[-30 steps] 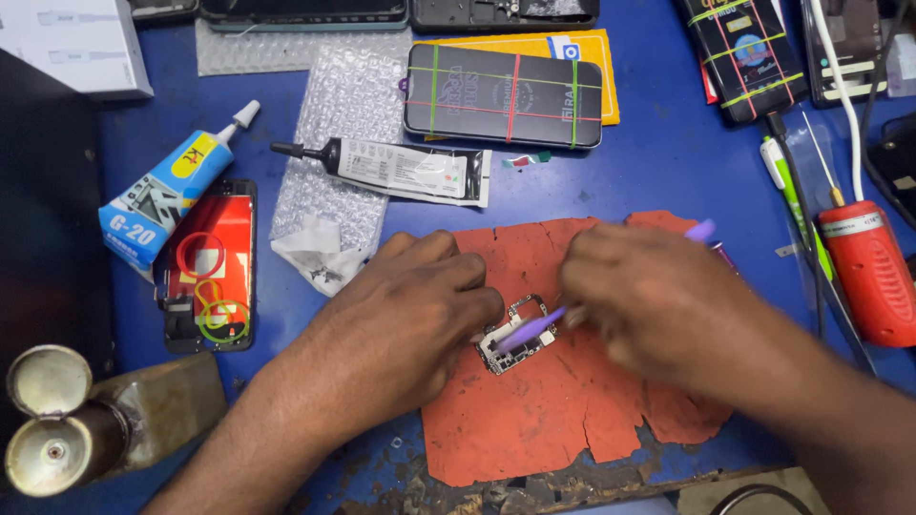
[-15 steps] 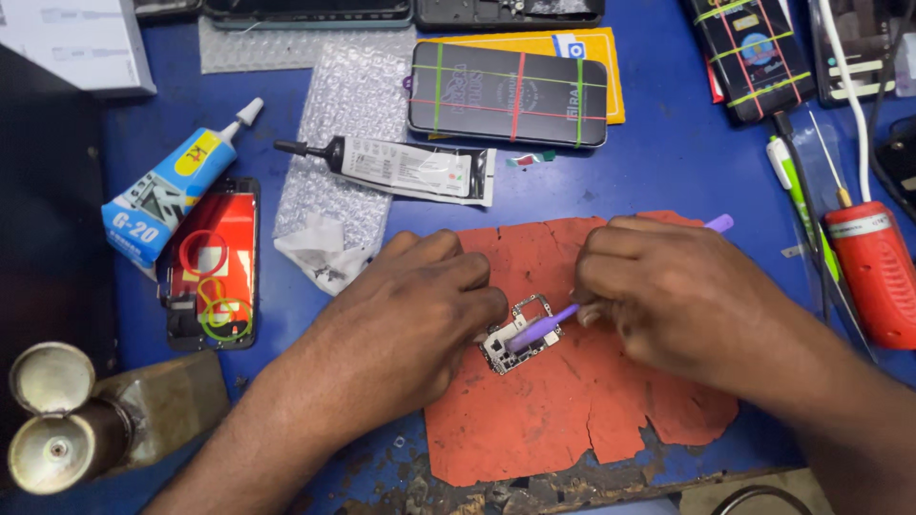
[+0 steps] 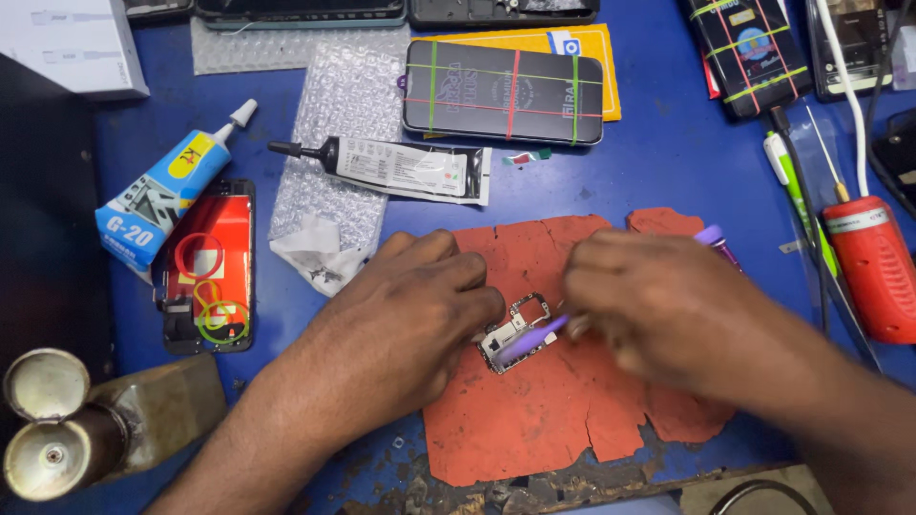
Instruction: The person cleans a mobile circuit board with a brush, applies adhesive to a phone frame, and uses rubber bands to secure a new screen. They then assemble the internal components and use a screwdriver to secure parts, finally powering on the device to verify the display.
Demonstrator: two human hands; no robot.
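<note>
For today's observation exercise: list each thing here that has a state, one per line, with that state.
Left hand: pressing down the small circuit board.
Right hand: gripping a purple brush, bristle end on the board.
Red mat: torn, cracked at its edges.
Black glue tube: capped, lying flat.
Metal can: lid flipped open.

Far left of you lies a blue glue tube pack (image 3: 157,200), a white box (image 3: 67,43) at the corner, a black-labelled tube sachet (image 3: 401,170) centre

Bare blue table (image 3: 658,172) lies open between the red mat (image 3: 534,420) and the banded phone (image 3: 503,92). The glue tube (image 3: 401,170), bubble wrap (image 3: 334,153) and red heat tool (image 3: 873,267) crowd the sides.
</note>
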